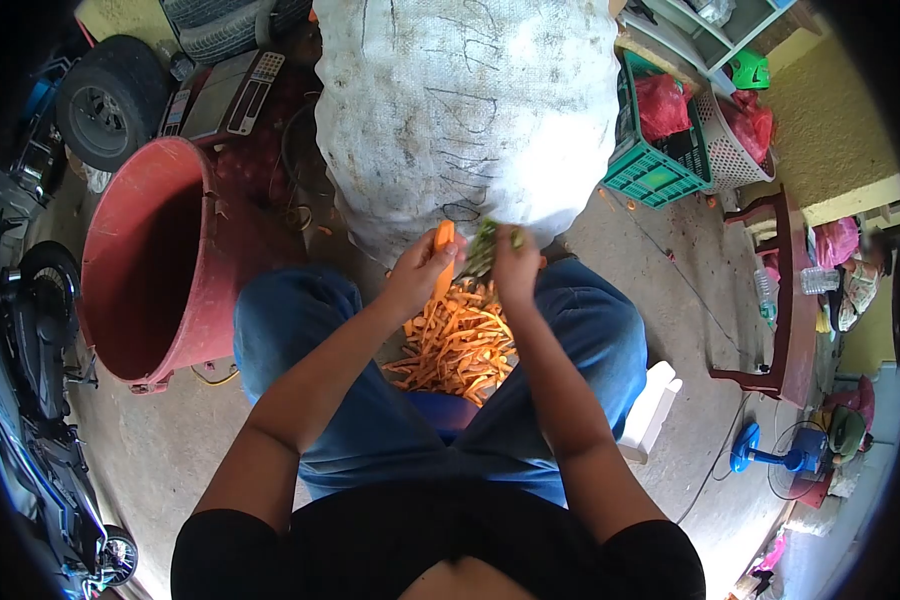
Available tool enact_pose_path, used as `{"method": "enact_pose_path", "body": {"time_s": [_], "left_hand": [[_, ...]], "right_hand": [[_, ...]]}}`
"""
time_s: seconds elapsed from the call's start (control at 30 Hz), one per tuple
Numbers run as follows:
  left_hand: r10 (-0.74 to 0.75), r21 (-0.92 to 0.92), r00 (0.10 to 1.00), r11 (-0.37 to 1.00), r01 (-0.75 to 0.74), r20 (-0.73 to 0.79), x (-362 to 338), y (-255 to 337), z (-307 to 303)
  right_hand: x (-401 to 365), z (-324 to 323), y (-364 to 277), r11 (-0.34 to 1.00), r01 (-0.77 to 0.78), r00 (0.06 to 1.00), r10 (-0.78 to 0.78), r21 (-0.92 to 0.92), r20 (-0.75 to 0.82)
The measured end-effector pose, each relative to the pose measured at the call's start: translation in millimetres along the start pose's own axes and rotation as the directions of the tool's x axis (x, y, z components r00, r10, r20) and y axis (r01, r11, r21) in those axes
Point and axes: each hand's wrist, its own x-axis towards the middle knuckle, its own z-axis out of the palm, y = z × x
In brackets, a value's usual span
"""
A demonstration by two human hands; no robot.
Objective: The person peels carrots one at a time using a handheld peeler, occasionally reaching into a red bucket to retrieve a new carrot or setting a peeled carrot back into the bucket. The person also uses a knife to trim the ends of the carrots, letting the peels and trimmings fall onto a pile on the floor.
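Note:
My left hand point(422, 272) is closed around an orange carrot point(444, 255), held upright in front of the white sack. Close beside it, my right hand point(516, 268) grips a mottled green object point(482, 250); motion blurs it, and I cannot make out its kind. Below both hands, a heap of orange peel strips point(458, 340) lies between my knees. Part of something blue point(440, 410) shows under the near side of the heap.
A large white woven sack point(470, 120) stands ahead. At left are a red barrel point(210, 270), a digital scale point(225, 95), a tyre point(110, 105) and a motorcycle point(45, 340). To the right are a green crate point(660, 170), a wooden frame point(792, 300) and a blue fan point(790, 458).

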Motion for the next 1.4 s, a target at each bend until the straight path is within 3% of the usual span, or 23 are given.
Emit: {"method": "enact_pose_path", "body": {"time_s": [0.03,0.07,0.13,0.17,0.2,0.23,0.27,0.33,0.37,0.4,0.43,0.5,0.57,0.6,0.63,0.67,0.73,0.83,0.97,1.07,1.17,1.23,1.4], "left_hand": [[0.18,0.028,0.981,0.984,-0.178,-0.079,0,-2,3],[0.181,0.028,0.98,0.983,-0.18,-0.079,0,1,3],[0.251,0.212,0.967,0.948,-0.238,-0.038,-1,7,1],[0.254,0.215,0.967,0.946,-0.241,-0.035,-2,8,0],[0.27,0.239,0.962,0.937,-0.254,-0.036,-2,9,-2],[0.285,0.263,0.958,0.928,-0.265,-0.039,-3,9,-3],[0.285,0.264,0.958,0.927,-0.265,-0.038,-4,10,-5],[0.283,0.068,0.959,0.958,-0.28,-0.033,-4,13,-10],[0.282,0.065,0.959,0.958,-0.28,-0.031,-4,13,-13],[0.279,0.221,0.96,0.936,-0.273,0.002,-5,13,-17],[0.272,0.372,0.962,0.89,-0.264,0.034,-5,14,-20],[0.19,0.358,0.981,0.914,-0.191,0.037,-4,15,-20],[0.106,0.343,0.993,0.932,-0.114,0.042,-4,17,-18],[0.071,0.481,0.993,0.87,-0.106,0.091,-4,20,-17],[0.03,0.607,0.991,0.788,-0.105,0.132,-4,21,-16],[0.03,0.606,0.991,0.788,-0.104,0.13,-4,21,-16],[-0.034,0.606,0.997,0.796,-0.013,0.065,-5,19,-16],[-0.008,0.623,0.999,0.782,0.028,-0.034,1,11,-26],[0.028,0.666,0.997,0.746,0.023,-0.066,0,17,-28],[0.062,0.704,0.995,0.71,0.01,-0.076,1,16,-28],[0.097,0.796,0.993,0.606,-0.001,-0.072,1,21,-31],[0.17,0.791,0.982,0.588,-0.167,0.081,1,28,-36],[0.089,0.71,0.993,0.694,-0.118,0.078,-5,36,-40]], "right_hand": [[-10,10,10,0.997,0.071,0.996,-0.069,-0.027,0.062],[-19,20,25,0.989,0.143,0.983,-0.136,-0.049,0.125],[-41,36,37,0.973,0.2,0.954,-0.221,0.118,0.202],[-45,40,38,0.972,0.203,0.954,-0.224,0.121,0.198],[-49,42,34,0.949,-0.06,0.967,-0.021,0.309,0.255],[-50,42,30,0.828,-0.32,0.923,0.163,0.461,0.349],[-48,41,25,0.827,-0.321,0.923,0.163,0.462,0.349],[-36,33,11,0.542,-0.456,0.89,0.27,0.706,0.367],[-27,31,18,0.457,-0.481,0.876,0.288,0.749,0.387],[-19,27,25,0.458,-0.48,0.876,0.289,0.748,0.386],[-12,24,29,0.51,-0.442,0.896,0.293,0.738,0.335],[-2,17,29,0.561,-0.403,0.914,0.292,0.723,0.282],[2,10,20,0.885,-0.156,0.988,0.133,0.438,0.082],[0,7,11,0.885,-0.157,0.988,0.134,0.438,0.082],[-3,4,1,0.965,-0.012,0.998,-0.004,0.261,0.062],[-5,2,-7,0.988,0.138,0.987,-0.143,0.073,0.069],[-5,0,-11,0.987,0.16,0.978,-0.161,0.02,0.134],[-10,-5,-15,0.92,0.357,0.912,-0.306,-0.16,0.272],[-19,-5,-24,0.9,0.365,0.875,-0.245,-0.237,0.417],[-18,0,-12,0.89,0.406,0.863,-0.3,-0.205,0.406],[-17,-3,-16,0.893,0.374,0.866,-0.24,-0.25,0.438],[-16,-2,-13,0.913,0.346,0.86,-0.216,-0.218,0.462],[-17,3,-5,0.943,0.283,0.839,-0.157,-0.172,0.522]]}}
